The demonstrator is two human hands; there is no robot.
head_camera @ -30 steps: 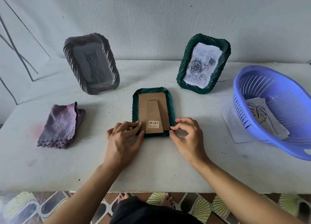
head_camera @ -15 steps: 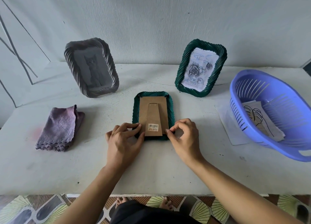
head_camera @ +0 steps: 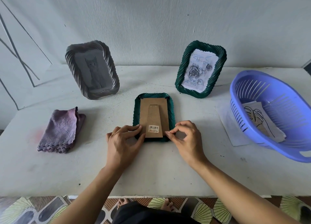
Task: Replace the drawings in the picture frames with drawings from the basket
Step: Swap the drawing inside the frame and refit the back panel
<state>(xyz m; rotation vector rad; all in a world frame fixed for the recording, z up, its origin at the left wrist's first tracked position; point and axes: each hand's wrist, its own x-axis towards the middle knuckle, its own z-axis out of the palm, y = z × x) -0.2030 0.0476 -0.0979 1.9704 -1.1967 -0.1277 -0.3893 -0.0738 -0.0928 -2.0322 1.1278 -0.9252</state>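
A green picture frame lies face down at the table's middle, its brown cardboard back with a barcode sticker facing up. My left hand pinches the frame's near left corner. My right hand pinches at the near right corner of the backing with thumb and forefinger. A grey frame with a cat drawing stands at the back left. A second green frame with a rose drawing stands at the back right. The blue basket at the right holds line drawings.
A folded purple cloth lies at the left. A loose white sheet sticks out from under the basket. The wall runs just behind the standing frames. The table's near edge is close to my body, with patterned floor below.
The view has tilted slightly, so everything sits lower in frame. Both hands stay at the frame's near corners; my right thumb and forefinger have shifted a little at the backing's corner.
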